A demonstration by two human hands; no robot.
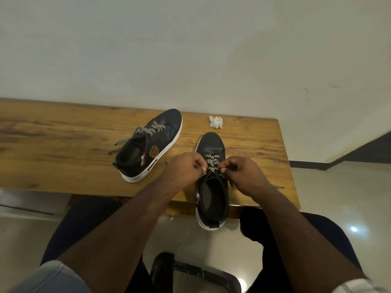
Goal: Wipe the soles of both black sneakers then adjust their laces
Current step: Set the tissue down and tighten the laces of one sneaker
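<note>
Two black sneakers with white soles stand upright on a wooden table (63,149). The near sneaker (212,199) points away from me, its heel hanging over the table's front edge. My left hand (186,170) and my right hand (243,174) both pinch its black-and-white patterned laces (212,160) over the tongue. One lace end (278,186) trails out to the right behind my right wrist. The far sneaker (148,146) lies diagonally to the left, with its loose laces (127,140) spilling onto the table.
A crumpled white tissue (216,122) lies near the table's back edge, right of the far sneaker. A white wall stands behind the table. My knees sit under the front edge, above a glossy tiled floor.
</note>
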